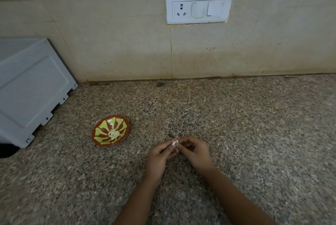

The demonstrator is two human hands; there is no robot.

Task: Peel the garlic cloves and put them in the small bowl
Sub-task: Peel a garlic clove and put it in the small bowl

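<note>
Both hands meet above the speckled stone counter, to the right of the small bowl and nearer the person than it is. The left hand and the right hand are curled, and their fingertips pinch a garlic clove between them. The clove is pale, with bits of papery skin sticking out from it; how much skin is off is too small to tell. The hands touch each other only around the clove, and both forearms reach in from the bottom edge of the view.

The bowl is brown with a yellow-green flower pattern and sits on the counter, apart from the hands. A few pale peeled cloves lie in its middle. To the left of the bowl stands a grey appliance, close to it but not touching. On the tiled wall, above and to the right of the bowl, is a white switch plate.
</note>
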